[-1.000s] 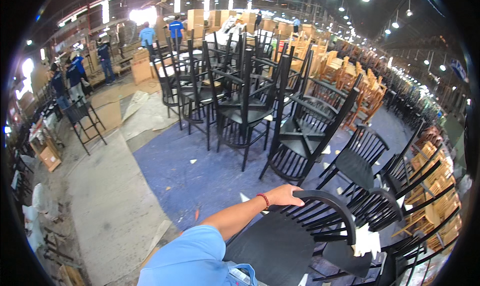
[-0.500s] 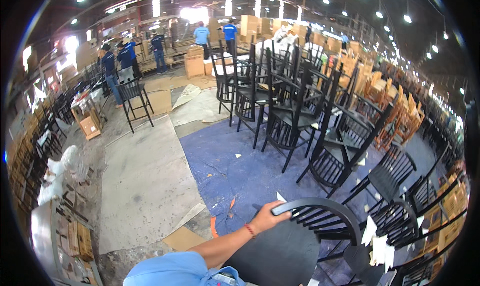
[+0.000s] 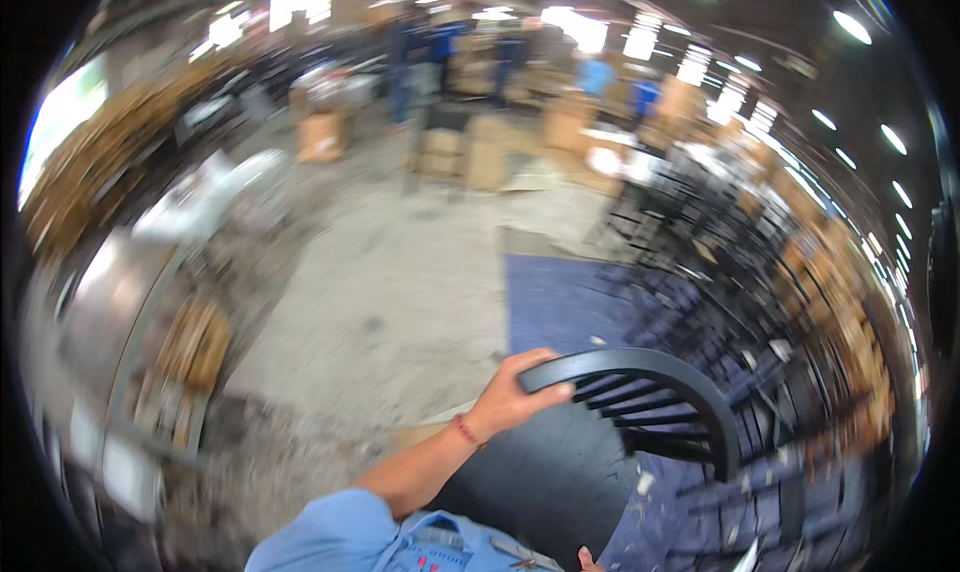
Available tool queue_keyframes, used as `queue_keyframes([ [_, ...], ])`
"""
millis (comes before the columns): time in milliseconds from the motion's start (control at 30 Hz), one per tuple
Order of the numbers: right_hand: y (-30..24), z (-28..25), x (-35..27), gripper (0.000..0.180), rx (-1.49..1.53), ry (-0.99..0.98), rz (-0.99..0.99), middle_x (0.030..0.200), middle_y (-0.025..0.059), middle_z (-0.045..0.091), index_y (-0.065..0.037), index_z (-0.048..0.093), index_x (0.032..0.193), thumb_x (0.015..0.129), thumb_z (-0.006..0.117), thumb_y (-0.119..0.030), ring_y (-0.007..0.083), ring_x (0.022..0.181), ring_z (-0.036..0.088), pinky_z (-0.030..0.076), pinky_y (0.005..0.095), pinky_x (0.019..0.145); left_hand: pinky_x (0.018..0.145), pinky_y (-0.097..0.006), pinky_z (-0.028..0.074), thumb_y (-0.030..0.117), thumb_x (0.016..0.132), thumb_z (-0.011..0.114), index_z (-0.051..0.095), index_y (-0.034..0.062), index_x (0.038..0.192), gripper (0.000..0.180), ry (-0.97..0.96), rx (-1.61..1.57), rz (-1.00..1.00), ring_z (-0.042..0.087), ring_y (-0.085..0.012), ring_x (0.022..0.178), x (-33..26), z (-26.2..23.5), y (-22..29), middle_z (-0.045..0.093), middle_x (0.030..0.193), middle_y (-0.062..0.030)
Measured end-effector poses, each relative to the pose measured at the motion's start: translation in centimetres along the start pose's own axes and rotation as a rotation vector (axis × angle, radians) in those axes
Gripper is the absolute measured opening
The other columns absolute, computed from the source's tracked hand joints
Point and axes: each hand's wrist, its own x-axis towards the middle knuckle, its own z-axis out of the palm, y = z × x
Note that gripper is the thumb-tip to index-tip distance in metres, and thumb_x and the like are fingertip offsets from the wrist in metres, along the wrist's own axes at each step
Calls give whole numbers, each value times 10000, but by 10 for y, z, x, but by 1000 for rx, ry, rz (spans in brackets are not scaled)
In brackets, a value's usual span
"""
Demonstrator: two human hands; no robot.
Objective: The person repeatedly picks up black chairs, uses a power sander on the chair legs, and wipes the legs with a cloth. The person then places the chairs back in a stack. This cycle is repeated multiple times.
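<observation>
No words, numbers or signs can be read. The light-blue shirt [image 3: 360, 537] bears small red marks [image 3: 429, 562] on its front, near the lower edge of the view, too small and blurred to make out.

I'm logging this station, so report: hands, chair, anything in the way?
Left hand gripping backrest of black chair. Right hand barely in view, grip unclear. Other dark chairs crowd the right side, blurred.

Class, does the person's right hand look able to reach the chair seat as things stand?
Probably yes: the right hand, barely in view, is near the chair seat, nothing visible between; the left hand grips the backrest.
</observation>
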Motion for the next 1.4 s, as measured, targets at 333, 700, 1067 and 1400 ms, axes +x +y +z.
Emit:
queue_keyframes([
  [333,165,266,18,497,-254,-626,478,1080,86,665,-18,575,1183,937,620,-448,208,860,662,546,324,642,794,-422,385,310,749,768,580,55,948,374,135,542,553,535,-306,803,-34,-165,153,544,835,-87],
  [700,341,692,5,526,-140,-1225,614,1130,85,663,-26,558,1246,946,613,-454,210,898,674,560,316,663,659,-422,411,330,602,803,586,62,785,391,337,1297,996,542,-320,678,56,-347,279,530,719,-102],
  [1067,359,1014,-163,411,-427,-1672,252,953,99,706,56,670,1072,863,755,-287,142,798,659,524,285,693,860,-312,437,321,1001,511,523,-38,1287,460,806,1180,1148,582,-193,911,-60,-577,447,632,1097,-138],
  [1400,377,1153,-342,548,-636,-2052,-371,926,186,703,99,640,1113,881,699,-394,223,823,672,534,345,732,717,-316,466,321,997,542,572,41,1090,296,1291,1503,933,529,-126,792,-142,-712,657,583,845,-33],
])
